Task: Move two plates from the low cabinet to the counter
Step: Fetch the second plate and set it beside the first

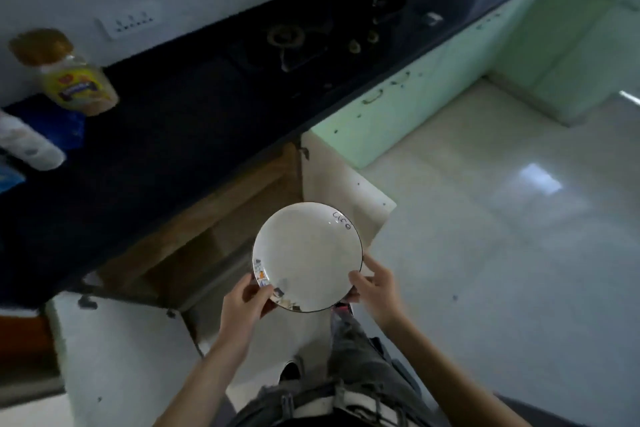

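A round white plate (306, 255) with a thin dark rim, small writing near its far edge and coloured patches near its close edge is held level in front of the open low cabinet (214, 236). My left hand (244, 302) grips its near-left rim, thumb on top. My right hand (375, 284) holds the near-right rim, fingers under it. The plate sits below the dark counter (166, 135), over the cabinet opening and floor. Whether another plate lies under it, I cannot tell.
Both white cabinet doors (114, 354) (346, 191) stand open on either side. On the counter are a yellow-labelled jar (74, 80), a white roll (27, 146), a blue cloth (59, 121) and a gas hob (298, 42). Pale glossy floor (502, 236) lies to the right.
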Action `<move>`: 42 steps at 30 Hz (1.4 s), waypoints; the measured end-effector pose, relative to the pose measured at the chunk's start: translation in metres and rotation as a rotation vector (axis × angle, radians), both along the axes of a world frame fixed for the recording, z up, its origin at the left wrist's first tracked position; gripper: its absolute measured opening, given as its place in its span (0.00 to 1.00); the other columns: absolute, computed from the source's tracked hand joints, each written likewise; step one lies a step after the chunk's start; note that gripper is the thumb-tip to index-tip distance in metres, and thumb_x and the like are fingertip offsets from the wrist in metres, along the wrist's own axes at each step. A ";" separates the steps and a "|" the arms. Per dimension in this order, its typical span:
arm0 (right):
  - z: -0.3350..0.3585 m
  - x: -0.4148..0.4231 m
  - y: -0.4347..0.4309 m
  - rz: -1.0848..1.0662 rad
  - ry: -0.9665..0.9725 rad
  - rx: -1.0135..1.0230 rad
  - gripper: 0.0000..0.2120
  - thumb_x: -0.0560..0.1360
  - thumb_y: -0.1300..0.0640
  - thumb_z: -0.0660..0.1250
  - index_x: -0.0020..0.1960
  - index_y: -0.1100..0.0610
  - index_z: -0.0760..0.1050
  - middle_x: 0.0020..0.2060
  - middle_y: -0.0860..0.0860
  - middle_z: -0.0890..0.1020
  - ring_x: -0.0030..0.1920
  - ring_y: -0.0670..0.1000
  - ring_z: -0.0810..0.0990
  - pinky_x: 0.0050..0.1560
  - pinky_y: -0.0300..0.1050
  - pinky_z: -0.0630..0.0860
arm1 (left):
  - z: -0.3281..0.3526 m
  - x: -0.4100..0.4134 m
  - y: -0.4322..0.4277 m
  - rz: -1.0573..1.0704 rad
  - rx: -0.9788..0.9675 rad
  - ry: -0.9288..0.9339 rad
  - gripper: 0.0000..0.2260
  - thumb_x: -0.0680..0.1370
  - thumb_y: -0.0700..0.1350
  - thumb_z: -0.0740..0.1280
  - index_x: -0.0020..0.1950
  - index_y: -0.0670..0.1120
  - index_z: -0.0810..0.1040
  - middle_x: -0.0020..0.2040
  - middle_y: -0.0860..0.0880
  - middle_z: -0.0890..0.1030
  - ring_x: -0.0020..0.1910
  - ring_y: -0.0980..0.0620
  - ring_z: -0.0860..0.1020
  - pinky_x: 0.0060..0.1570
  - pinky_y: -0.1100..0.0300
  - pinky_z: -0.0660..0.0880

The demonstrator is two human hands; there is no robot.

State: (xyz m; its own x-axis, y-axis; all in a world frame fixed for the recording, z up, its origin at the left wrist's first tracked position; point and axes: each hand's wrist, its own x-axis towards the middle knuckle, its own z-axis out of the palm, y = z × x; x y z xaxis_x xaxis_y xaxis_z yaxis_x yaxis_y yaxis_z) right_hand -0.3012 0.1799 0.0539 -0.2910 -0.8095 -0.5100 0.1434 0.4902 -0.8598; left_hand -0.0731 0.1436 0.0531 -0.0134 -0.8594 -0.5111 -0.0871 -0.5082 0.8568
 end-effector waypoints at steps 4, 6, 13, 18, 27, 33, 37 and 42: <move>0.003 0.004 0.094 -0.276 -0.016 0.059 0.19 0.77 0.69 0.63 0.54 0.48 0.82 0.42 0.63 0.86 0.41 0.61 0.87 0.40 0.55 0.84 | -0.005 -0.016 0.021 -0.308 0.052 0.036 0.08 0.76 0.35 0.68 0.51 0.44 0.83 0.46 0.44 0.86 0.43 0.53 0.84 0.39 0.66 0.79; 0.005 -0.003 0.134 -0.411 0.007 0.077 0.19 0.76 0.71 0.62 0.49 0.48 0.82 0.46 0.71 0.82 0.46 0.69 0.83 0.45 0.61 0.83 | -0.008 -0.040 0.035 -0.453 0.078 0.047 0.08 0.76 0.34 0.66 0.53 0.41 0.81 0.48 0.41 0.85 0.43 0.51 0.83 0.39 0.66 0.80; 0.003 -0.065 0.234 -0.823 -0.046 0.090 0.18 0.76 0.70 0.63 0.57 0.51 0.81 0.38 0.58 0.87 0.40 0.61 0.87 0.38 0.51 0.84 | -0.008 -0.164 0.074 -0.803 0.074 0.088 0.12 0.75 0.30 0.66 0.49 0.45 0.83 0.43 0.39 0.84 0.39 0.49 0.83 0.39 0.60 0.81; -0.011 -0.141 0.266 -0.944 -0.055 0.062 0.19 0.76 0.70 0.63 0.63 0.58 0.78 0.41 0.59 0.87 0.42 0.63 0.86 0.41 0.56 0.84 | -0.020 -0.267 0.091 -0.902 0.122 0.081 0.14 0.75 0.30 0.65 0.48 0.48 0.84 0.41 0.41 0.85 0.40 0.48 0.84 0.40 0.58 0.82; -0.001 -0.306 0.253 -0.940 -0.080 0.011 0.20 0.76 0.70 0.60 0.54 0.48 0.79 0.36 0.59 0.87 0.38 0.58 0.87 0.37 0.48 0.83 | -0.012 -0.431 0.080 -0.890 0.074 0.014 0.12 0.75 0.33 0.67 0.52 0.47 0.82 0.48 0.37 0.85 0.48 0.39 0.83 0.52 0.47 0.81; -0.020 -0.415 0.193 -0.848 -0.113 0.013 0.19 0.75 0.69 0.61 0.57 0.51 0.80 0.37 0.66 0.85 0.36 0.61 0.86 0.37 0.50 0.83 | -0.016 -0.523 0.028 -0.817 0.052 0.013 0.13 0.75 0.31 0.65 0.50 0.47 0.83 0.47 0.34 0.84 0.42 0.45 0.84 0.44 0.54 0.83; -0.032 -0.508 0.146 -0.818 -0.101 0.013 0.19 0.75 0.68 0.62 0.59 0.52 0.79 0.34 0.62 0.86 0.36 0.61 0.86 0.38 0.50 0.84 | -0.032 -0.611 -0.021 -0.828 0.053 0.035 0.14 0.75 0.31 0.65 0.47 0.49 0.84 0.46 0.36 0.85 0.42 0.46 0.84 0.42 0.57 0.82; -0.019 -0.630 0.089 -0.892 -0.099 0.034 0.18 0.76 0.69 0.61 0.58 0.51 0.78 0.36 0.58 0.87 0.38 0.59 0.87 0.37 0.46 0.83 | -0.028 -0.750 -0.089 -0.917 0.026 0.048 0.13 0.74 0.33 0.66 0.46 0.50 0.85 0.44 0.40 0.86 0.43 0.45 0.85 0.44 0.56 0.83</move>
State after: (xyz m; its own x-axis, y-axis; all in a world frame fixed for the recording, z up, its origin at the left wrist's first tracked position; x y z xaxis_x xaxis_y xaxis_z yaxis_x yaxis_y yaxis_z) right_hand -0.9315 0.2689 0.0354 -0.7578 -0.2877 -0.5856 0.5556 0.1861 -0.8104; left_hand -0.8233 0.0548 0.0248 -0.7057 -0.4902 -0.5116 -0.4306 -0.2767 0.8591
